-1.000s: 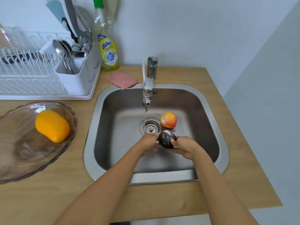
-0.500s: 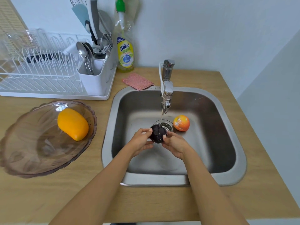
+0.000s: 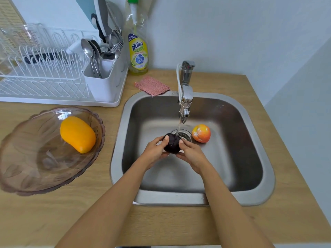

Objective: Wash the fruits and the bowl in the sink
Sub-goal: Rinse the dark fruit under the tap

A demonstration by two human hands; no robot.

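- Dark purple, nearly black, the round fruit (image 3: 172,143) sits between my two hands above the sink (image 3: 250,194) floor, right under the thin stream from the tap (image 3: 185,102), just in front of the drain (image 3: 184,134).
- My left hand (image 3: 155,153) cups its left side with the fingers curled round it; my right hand (image 3: 190,153) grips it from the right, thumb on top. Both are equally near, and the fruit has no long axis to speak of.
- Next in reach, I judge, is the orange-red fruit (image 3: 201,133) lying on the sink floor just right of the drain, nearer my right hand.
- The yellow mango (image 3: 77,134) lies in the brown glass bowl (image 3: 26,176) on the table (image 3: 53,221), well to my left, long axis slanting away to the left.
- The tap spout overhangs the drain; a pink scrub cloth (image 3: 152,85), dish soap bottle (image 3: 138,51) and drying rack (image 3: 44,77) stand behind, out of the way.
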